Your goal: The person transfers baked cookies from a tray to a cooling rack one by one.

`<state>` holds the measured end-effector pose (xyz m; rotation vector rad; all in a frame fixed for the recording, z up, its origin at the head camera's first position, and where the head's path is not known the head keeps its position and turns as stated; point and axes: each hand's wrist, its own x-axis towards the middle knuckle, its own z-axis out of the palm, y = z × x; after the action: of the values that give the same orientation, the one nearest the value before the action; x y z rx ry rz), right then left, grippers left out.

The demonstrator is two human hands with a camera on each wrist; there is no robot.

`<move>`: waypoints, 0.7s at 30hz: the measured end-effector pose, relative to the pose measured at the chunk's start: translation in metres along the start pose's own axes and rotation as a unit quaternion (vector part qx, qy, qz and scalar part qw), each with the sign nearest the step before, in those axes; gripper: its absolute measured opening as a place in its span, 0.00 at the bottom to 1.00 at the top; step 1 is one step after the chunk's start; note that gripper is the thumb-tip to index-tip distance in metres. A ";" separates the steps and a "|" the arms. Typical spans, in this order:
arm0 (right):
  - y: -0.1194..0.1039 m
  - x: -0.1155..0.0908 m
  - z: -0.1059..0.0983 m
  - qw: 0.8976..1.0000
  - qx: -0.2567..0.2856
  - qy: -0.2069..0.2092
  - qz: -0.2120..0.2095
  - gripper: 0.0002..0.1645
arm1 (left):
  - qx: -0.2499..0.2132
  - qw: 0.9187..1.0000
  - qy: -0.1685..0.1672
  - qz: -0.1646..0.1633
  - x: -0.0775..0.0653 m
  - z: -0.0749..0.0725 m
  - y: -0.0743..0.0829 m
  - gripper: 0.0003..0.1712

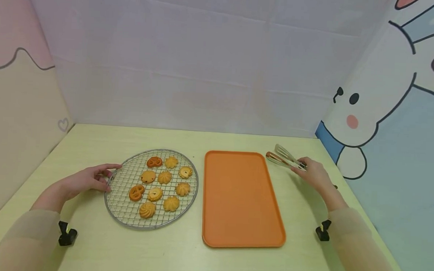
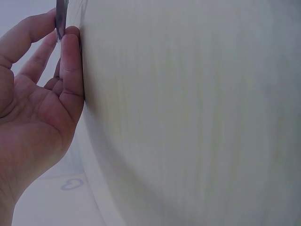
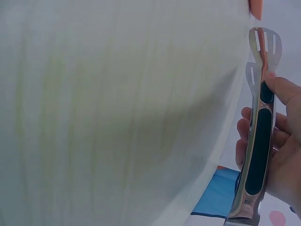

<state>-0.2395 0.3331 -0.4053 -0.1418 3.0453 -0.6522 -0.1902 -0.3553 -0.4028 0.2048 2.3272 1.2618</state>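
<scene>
My left hand [image 1: 87, 180] pinches the left rim of a round wire cooling rack [image 1: 116, 215]. In the left wrist view its fingertips [image 2: 71, 47] meet the grey rim at the top edge. Several cookies lie on the rack's right part, among them a pretzel-shaped cookie [image 1: 136, 192], a swirl cookie [image 1: 147, 209] and a round dotted cookie [image 1: 148, 177]. Over on the right, my right hand [image 1: 315, 176] holds metal food tongs [image 1: 285, 155] with dark grip pads, their slotted ends spread apart and pointing up and left. The right wrist view shows the thumb along the tongs [image 3: 261, 150].
Right of the rack lies an orange rectangular tray [image 1: 241, 201] with a low rim, nothing on it. Both stand on a pale wood-grain table [image 1: 168, 254]. A white cloth wall [image 1: 204, 90] rises behind, and printed panels flank the sides, one with a rabbit [image 1: 363, 117].
</scene>
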 end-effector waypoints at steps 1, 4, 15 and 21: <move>0.000 0.001 0.000 1.000 -0.001 -0.003 0.001 0.37 | -0.001 1.000 -0.001 0.000 0.000 0.000 0.000 0.47; 0.002 0.003 0.001 1.000 -0.002 -0.004 0.000 0.35 | -0.003 1.000 -0.001 0.002 0.000 0.000 -0.001 0.47; 0.011 0.010 0.007 1.000 0.011 -0.005 -0.017 0.30 | 0.004 1.000 0.000 0.003 0.000 0.001 0.000 0.47; 0.010 0.012 0.007 0.999 0.009 -0.005 -0.032 0.29 | 0.003 1.000 0.003 0.001 -0.001 0.001 0.001 0.47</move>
<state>-0.2516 0.3386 -0.4159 -0.2432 3.0359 -0.6819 -0.1889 -0.3538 -0.4019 0.2065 2.3365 1.2583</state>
